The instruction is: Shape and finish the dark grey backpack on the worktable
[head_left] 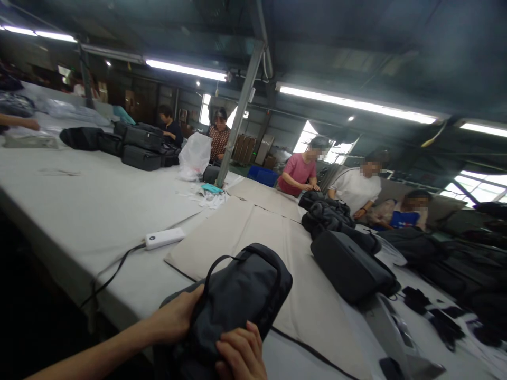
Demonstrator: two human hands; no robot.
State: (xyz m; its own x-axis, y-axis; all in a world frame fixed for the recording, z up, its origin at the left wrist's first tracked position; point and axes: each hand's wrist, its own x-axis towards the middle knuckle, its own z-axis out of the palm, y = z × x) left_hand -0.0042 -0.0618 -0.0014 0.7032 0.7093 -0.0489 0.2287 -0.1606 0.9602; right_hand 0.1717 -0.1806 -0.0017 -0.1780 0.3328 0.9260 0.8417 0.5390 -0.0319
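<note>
A dark grey backpack [241, 290] with a black loop of strap leans at the near edge of the table, its top pointing away from me. My left hand [178, 316] is closed on the left side of the backpack, by the strap, with part of the thumb side showing. Across the lower front of the same bag lies my right hand [241, 351], its fingers bent and pressed against the fabric. Whether a small part such as a zip pull is under those fingers is hidden.
Beige sheets [261, 227] cover part of the white table [99, 206]. A white power bank [164, 238] with a black cable lies to the left. Dark bags [352, 264] line the right side, others [142, 145] the far left. A post [241, 111] rises mid-table; several people work beyond.
</note>
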